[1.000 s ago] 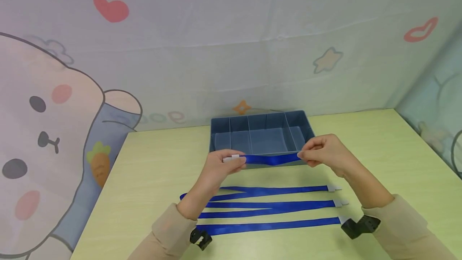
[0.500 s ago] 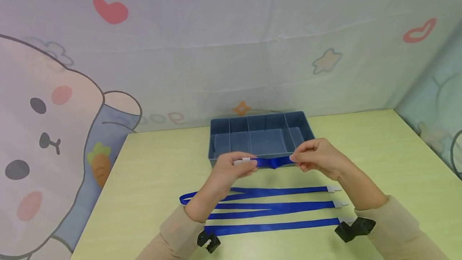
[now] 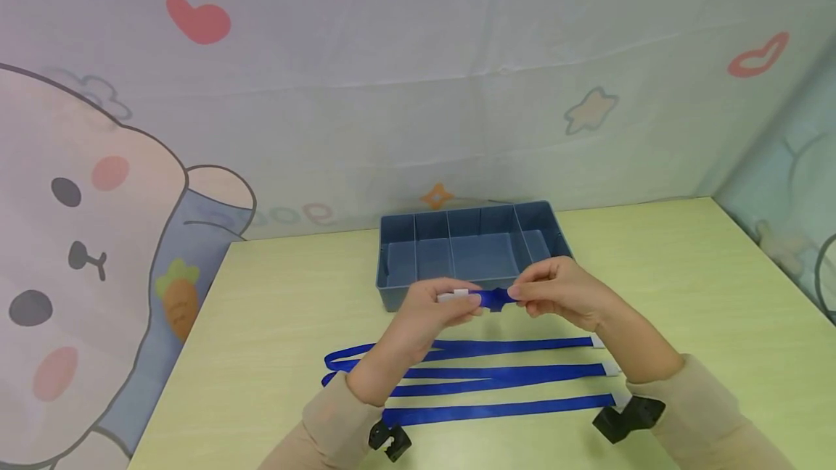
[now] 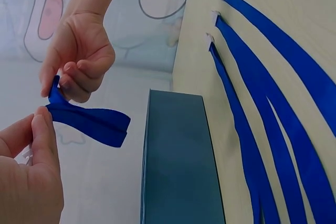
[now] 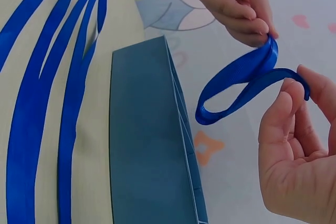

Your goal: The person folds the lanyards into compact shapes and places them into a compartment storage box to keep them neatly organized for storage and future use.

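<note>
My left hand (image 3: pixel 424 316) pinches a blue lanyard (image 3: pixel 494 299) near its white plastic clip (image 3: pixel 453 297), above the table's middle. Just to the right, my right hand (image 3: pixel 563 297) pinches the same strap between thumb and fingers. Between the two hands the short blue stretch is bent. The right wrist view shows a drooping loop of ribbon (image 5: pixel 223 85) there, with a strap end curling over the right fingers. Below the hands lie several blue straps in a row, among them a back lanyard (image 3: pixel 522 345), a middle lanyard (image 3: pixel 555 372) and a front lanyard (image 3: pixel 509 410).
Behind the hands stands a blue-grey divided tray (image 3: pixel 392 299) with several compartments. White clips end the lying straps at the right, one being the middle clip (image 3: pixel 611 368). A printed cloth (image 3: pixel 366 93) hangs along the back edge of the pale table (image 3: pixel 281 296).
My left hand has moved right and my right hand left, both slightly lower. The strap between them went from stretched nearly straight to short and folded. The lying lanyards stayed put.
</note>
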Motion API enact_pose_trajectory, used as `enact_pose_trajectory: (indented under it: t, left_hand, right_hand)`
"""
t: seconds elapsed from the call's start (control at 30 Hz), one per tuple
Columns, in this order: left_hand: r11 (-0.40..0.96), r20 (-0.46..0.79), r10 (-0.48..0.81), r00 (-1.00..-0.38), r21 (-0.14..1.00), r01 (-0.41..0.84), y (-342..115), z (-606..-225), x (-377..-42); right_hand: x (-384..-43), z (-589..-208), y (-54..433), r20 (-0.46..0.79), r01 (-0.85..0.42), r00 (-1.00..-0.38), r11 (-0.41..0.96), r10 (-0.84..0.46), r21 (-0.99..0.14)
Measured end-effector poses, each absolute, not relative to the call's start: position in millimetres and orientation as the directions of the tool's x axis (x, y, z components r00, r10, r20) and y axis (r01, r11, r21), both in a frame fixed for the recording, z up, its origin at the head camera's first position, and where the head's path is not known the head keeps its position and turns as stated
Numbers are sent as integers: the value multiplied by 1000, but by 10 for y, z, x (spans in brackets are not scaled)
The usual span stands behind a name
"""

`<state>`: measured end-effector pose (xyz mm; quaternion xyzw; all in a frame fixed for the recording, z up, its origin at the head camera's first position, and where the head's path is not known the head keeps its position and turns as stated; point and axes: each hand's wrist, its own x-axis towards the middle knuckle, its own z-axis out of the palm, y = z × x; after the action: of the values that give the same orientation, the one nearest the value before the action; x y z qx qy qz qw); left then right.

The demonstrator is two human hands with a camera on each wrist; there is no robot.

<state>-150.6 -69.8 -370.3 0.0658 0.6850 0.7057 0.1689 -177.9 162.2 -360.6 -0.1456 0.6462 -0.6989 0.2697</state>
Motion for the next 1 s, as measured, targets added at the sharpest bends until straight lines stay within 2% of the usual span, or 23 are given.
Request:
enact_pose_trajectory:
  t: [0.4, 0.63, 0.73, 0.87, 1.0]
  left_hand:
    - [-60, -121, 341, -932, 987, -150, -580, -3713, -1490]
    - [-76, -112, 307, -945, 987, -141, -565, -3746, -1511]
    - [-91, -104, 302, -948, 986, -137, -568, -3747, -1510]
    - [-114, -83, 316, -945, 986, -125, -578, -3741, -1496]
    - [-140, -55, 334, -941, 984, -107, -588, -3737, -1482]
  right_hand:
    - [-1758, -3636, 1516, -158, 271, -788, -104, -596, -957]
    - [-1757, -3674, 1503, -79, 267, -771, -208, -632, -941]
    - [-1737, -3674, 1474, -62, 211, -807, -188, -587, -959]
    - [-1707, -3673, 1410, -57, 110, -881, -87, -469, -990]
    - [-1685, -3685, 1358, -26, 39, -926, -27, -376, -999]
